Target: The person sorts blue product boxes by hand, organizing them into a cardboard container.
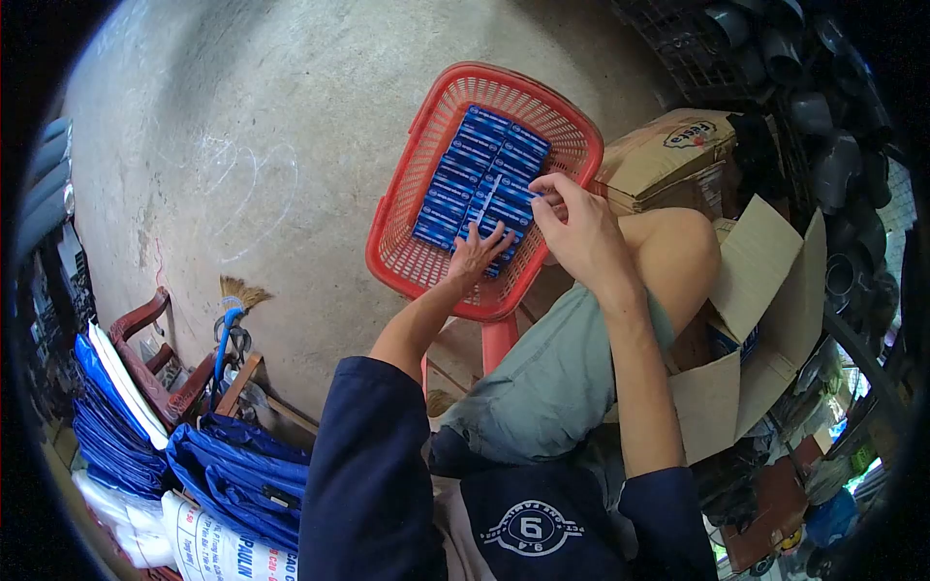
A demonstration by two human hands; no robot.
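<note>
Rows of small blue boxes [455,184] with white print fill much of a red plastic basket [387,228]. My left hand [473,256] rests on the boxes at the near end, its fingers spread and pressing on their tops. Over the basket's right rim is my right hand [579,232], thumb and fingers pinched together. A bit of blue shows at its fingertips, too small to name. A thin whitish strip [491,197] lies across the middle boxes.
The basket sits on a red stool [499,341] before my knees. To the right stand an open carton [702,402] and a closed carton [668,145]. Grey pipe fittings [838,174] are piled beyond. At left are a broom [237,295], a wooden chair [145,320] and folded blue tarpaulins [232,474].
</note>
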